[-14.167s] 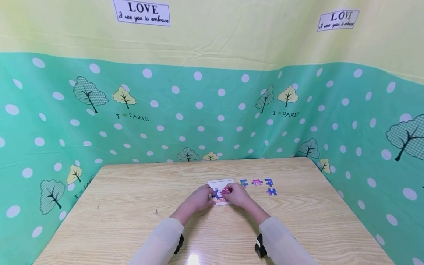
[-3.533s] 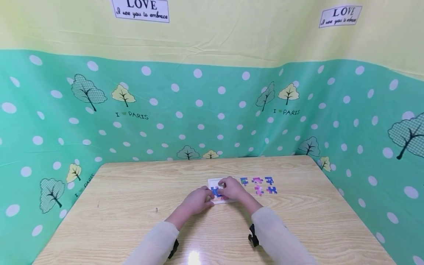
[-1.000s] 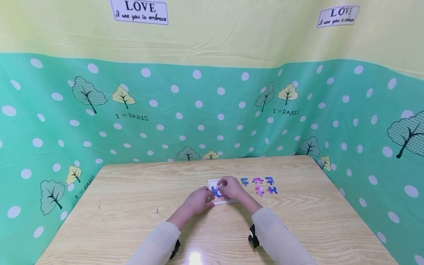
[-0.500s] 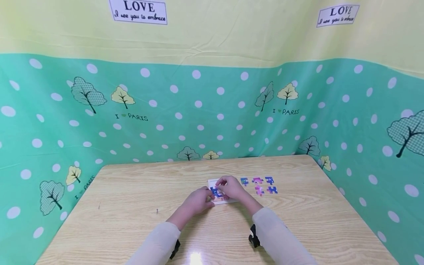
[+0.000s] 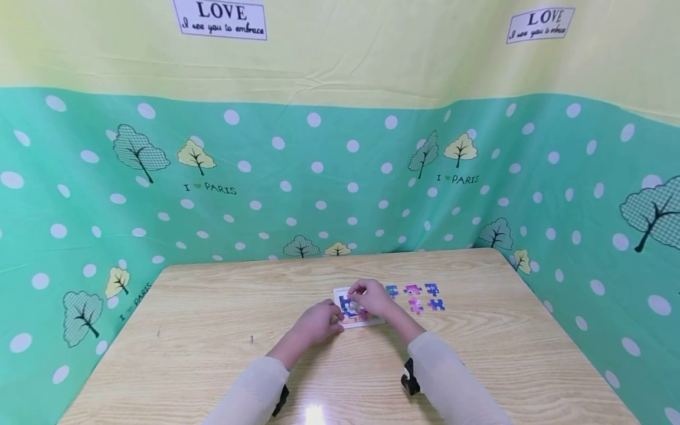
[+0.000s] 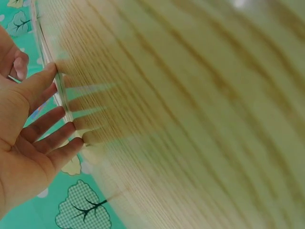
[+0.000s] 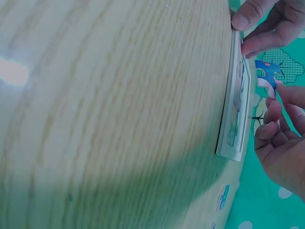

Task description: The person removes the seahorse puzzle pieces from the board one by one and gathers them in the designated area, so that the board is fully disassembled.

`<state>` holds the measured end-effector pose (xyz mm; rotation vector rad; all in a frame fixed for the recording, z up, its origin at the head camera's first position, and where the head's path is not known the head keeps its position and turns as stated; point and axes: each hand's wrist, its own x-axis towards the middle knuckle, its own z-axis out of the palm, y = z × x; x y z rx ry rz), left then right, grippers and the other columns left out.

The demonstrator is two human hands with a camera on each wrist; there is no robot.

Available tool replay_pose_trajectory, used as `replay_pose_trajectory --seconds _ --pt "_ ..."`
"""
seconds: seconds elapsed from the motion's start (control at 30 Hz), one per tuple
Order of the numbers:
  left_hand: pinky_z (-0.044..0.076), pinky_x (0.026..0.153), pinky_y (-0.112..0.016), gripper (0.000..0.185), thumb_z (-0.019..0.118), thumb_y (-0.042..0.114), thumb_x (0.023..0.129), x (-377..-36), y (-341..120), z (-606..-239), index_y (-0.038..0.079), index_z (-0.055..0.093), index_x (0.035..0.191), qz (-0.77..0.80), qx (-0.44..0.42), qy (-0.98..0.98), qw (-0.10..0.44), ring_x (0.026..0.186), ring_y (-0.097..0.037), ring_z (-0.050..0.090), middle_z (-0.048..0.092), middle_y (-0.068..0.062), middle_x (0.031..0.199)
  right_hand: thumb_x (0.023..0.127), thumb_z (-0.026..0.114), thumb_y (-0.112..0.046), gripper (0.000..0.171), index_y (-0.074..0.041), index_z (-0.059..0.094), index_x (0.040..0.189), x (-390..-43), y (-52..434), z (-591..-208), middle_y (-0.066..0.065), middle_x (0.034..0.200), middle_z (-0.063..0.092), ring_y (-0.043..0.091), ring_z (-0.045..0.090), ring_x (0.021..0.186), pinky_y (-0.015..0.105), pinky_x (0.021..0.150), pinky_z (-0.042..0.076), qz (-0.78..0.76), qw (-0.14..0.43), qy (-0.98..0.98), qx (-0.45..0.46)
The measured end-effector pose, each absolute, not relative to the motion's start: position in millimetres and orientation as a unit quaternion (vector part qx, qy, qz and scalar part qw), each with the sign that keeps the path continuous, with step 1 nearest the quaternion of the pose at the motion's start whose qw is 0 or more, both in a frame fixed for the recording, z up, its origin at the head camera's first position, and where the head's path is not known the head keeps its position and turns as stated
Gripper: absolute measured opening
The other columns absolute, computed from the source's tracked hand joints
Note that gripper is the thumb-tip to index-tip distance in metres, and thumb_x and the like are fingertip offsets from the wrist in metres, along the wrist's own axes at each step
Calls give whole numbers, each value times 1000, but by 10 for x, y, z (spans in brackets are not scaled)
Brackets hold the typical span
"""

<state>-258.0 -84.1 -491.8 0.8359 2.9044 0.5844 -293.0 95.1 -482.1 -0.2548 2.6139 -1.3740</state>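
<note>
A white-bordered puzzle tray lies on the table, with pink and blue printing showing inside its rim. Over it my right hand pinches a jigsaw piece, blue with a pale part, between thumb and fingertip. The right wrist view shows the piece tilted and raised above the tray. My left hand is at the tray's left side, thumb at the near corner and a finger reaching over the rim. Its other fingers extend nearly straight at the table surface in the left wrist view. Both hands partly hide the tray's inside.
Several loose jigsaw pieces lie right of the tray, among them a pink piece with an eye, a pink piece and a blue piece. A patterned green curtain hangs behind the wooden table.
The pink piece my right hand held earliest now lies among the loose pieces. A blue piece is in that hand instead; over the last second it has been turned and lifted slightly. The left hand stays.
</note>
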Motion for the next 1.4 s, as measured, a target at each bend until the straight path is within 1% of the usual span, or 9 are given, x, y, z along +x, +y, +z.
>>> replay_pose_trajectory --seconds 0.07,0.2,0.43,0.7,1.07,1.4 --pt "53 78 -31 19 72 23 81 -2579 -841 -4911 9 69 93 192 272 942 34 75 -11 55 60 -2 91 88 62 -15 8 -11 66 94 -2930 966 -4808 5 88 57 15 51 75 24 60 45 -456 84 882 -85" --pt "53 77 -32 18 72 22 81 -2581 -842 -4911 8 69 93 195 274 941 31 74 -11 55 59 -2 91 88 63 -15 8 -12 66 94 -2934 1001 -4797 4 88 58 16 52 79 24 64 46 -451 79 885 -82" --pt "54 78 -31 20 72 24 80 -2588 -848 -4939 10 68 94 192 269 943 33 77 -12 57 60 0 92 88 62 -13 8 -11 66 94 -2938 1083 -4771 4 88 59 15 53 78 24 63 47 -450 68 886 -85" --pt "53 77 -30 19 71 24 81 -2586 -839 -4935 11 69 93 192 262 945 37 74 -9 53 59 0 91 88 63 -16 7 -13 66 94 -2934 1176 -4750 4 88 59 16 54 80 25 67 49 -443 70 891 -70" --pt "52 77 -30 19 72 25 80 -2576 -839 -4948 11 68 92 195 256 946 36 73 -9 50 57 1 89 88 63 -15 5 -14 66 92 -2929 1310 -4758 4 87 58 17 53 77 25 61 48 -437 71 896 -40" --pt "53 79 -31 19 72 25 80 -2589 -839 -4954 11 68 92 193 256 946 38 75 -9 52 58 2 91 87 62 -12 8 -11 66 94 -2903 1434 -4736 5 88 60 17 54 80 25 66 49 -439 67 895 -40"
